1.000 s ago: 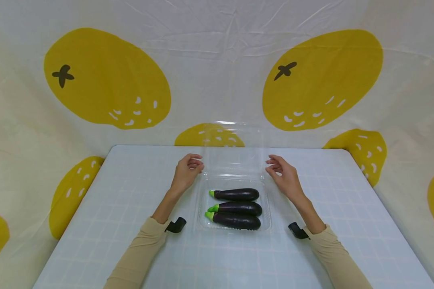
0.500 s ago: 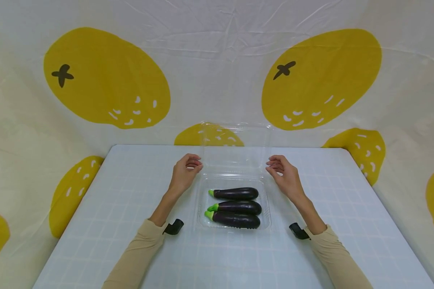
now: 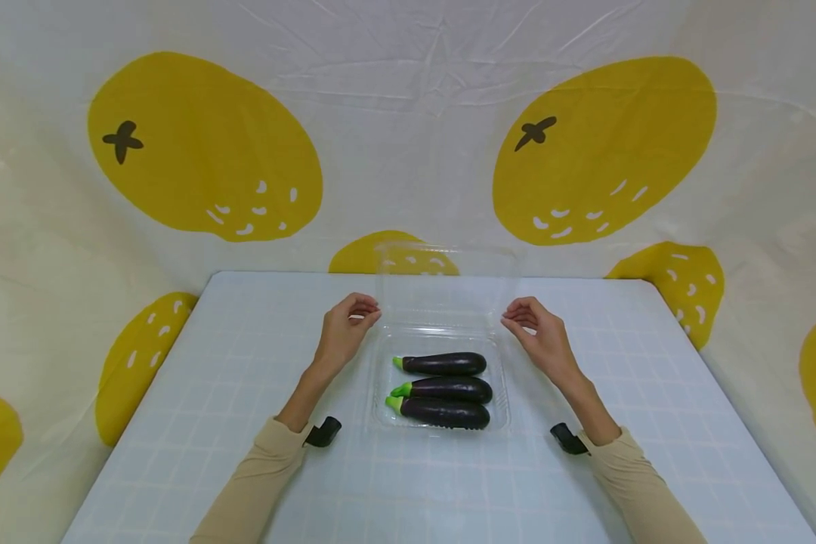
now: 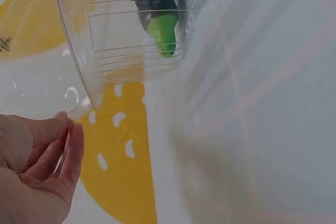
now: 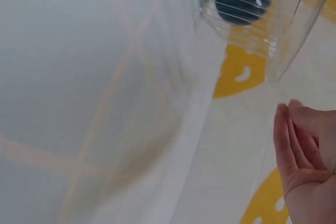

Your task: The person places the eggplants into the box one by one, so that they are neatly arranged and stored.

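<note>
A clear plastic clamshell box [image 3: 384, 423] lies on the table, its hinged lid [image 3: 445, 291] raised at the far side. Three dark eggplants lie side by side in the base: a far one [image 3: 449, 364], a middle one [image 3: 452, 390] and a near one [image 3: 445, 413], green stems to the left. At the lid's left edge, my left hand [image 3: 343, 329] pinches the plastic between thumb and fingertips. My right hand [image 3: 542, 340] pinches the right edge in the same way. The left wrist view shows a green stem [image 4: 164, 35] through the ribbed wall.
A pale checked cloth covers the table [image 3: 435, 491]. Behind it hangs a white curtain [image 3: 408, 136] printed with large yellow fruit. Black wrist cameras, a left one [image 3: 324, 432] and a right one [image 3: 568, 439], stick out inward from the sleeves.
The lid's top edge has come lower and tilted toward me. Both hands have moved slightly down with it, still at its sides. The eggplants have stayed in place.
</note>
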A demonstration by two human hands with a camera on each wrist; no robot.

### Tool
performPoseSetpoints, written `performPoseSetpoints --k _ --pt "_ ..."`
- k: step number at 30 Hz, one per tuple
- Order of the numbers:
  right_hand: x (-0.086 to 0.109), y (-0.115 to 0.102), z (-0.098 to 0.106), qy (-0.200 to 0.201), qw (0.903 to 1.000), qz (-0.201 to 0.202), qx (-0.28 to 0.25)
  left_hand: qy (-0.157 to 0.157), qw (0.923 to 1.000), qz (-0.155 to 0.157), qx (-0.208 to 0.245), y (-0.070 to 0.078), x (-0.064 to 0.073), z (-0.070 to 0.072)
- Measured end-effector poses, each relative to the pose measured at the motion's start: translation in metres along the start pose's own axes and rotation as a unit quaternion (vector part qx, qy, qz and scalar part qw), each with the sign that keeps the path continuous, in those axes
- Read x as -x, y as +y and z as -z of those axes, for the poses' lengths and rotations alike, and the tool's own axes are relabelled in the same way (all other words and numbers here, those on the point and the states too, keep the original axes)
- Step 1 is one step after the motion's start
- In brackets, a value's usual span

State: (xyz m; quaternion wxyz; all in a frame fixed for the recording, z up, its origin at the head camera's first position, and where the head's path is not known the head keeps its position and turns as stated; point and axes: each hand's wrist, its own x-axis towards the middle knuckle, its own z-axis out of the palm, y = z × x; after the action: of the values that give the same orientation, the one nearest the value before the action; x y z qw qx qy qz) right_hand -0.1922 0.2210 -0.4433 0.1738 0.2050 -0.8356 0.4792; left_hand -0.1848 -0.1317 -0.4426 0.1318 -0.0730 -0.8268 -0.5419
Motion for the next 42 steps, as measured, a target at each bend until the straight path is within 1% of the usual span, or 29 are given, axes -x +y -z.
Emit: performPoseSetpoints --k 2,4,9,13,16,19,24,27,30,33,37,40,42 --pt "0.001 0.011 0.000 -0.001 1.0000 0.001 0.003 0.000 1.0000 -0.004 -0.001 -0.001 0.001 0.001" --pt "0.003 0.012 0.001 -0.004 1.0000 -0.001 0.008 -0.001 1.0000 -0.007 -0.003 -0.001 0.003 0.001" --pt "0.005 0.011 0.004 -0.013 0.9998 0.005 0.016 0.000 0.9998 -0.017 -0.007 -0.002 0.008 0.003" --pt "0.006 0.009 0.007 -0.022 0.9988 0.011 0.042 0.000 0.9996 -0.024 -0.015 -0.001 0.013 0.005" --pt "0.009 0.008 0.009 -0.030 0.9977 0.017 0.059 -0.004 0.9995 -0.021 -0.023 0.000 0.017 0.006" --pt "0.011 0.008 0.011 -0.035 0.9968 0.029 0.065 -0.007 0.9993 -0.016 -0.032 0.001 0.021 0.007" --pt "0.014 0.009 0.012 -0.036 0.9949 0.048 0.081 -0.014 0.9992 -0.008 -0.037 0.000 0.026 0.009" --pt "0.016 0.009 0.014 -0.038 0.9933 0.054 0.095 -0.024 0.9995 0.005 -0.021 0.000 0.028 0.011" --pt "0.019 0.008 0.015 -0.045 0.9917 0.061 0.104 -0.032 0.9993 0.020 0.006 0.000 0.031 0.012" --pt "0.021 0.006 0.016 -0.053 0.9908 0.066 0.106 -0.034 0.9988 0.033 0.014 0.000 0.035 0.014" --pt "0.024 0.004 0.017 -0.058 0.9894 0.073 0.111 -0.043 0.9964 0.071 0.018 0.001 0.041 0.015" --pt "0.026 0.004 0.017 -0.061 0.9885 0.082 0.112 -0.049 0.9927 0.104 0.035 0.000 0.045 0.015" --pt "0.026 0.005 0.016 -0.063 0.9875 0.090 0.112 -0.053 0.9904 0.123 0.035 0.000 0.048 0.015"
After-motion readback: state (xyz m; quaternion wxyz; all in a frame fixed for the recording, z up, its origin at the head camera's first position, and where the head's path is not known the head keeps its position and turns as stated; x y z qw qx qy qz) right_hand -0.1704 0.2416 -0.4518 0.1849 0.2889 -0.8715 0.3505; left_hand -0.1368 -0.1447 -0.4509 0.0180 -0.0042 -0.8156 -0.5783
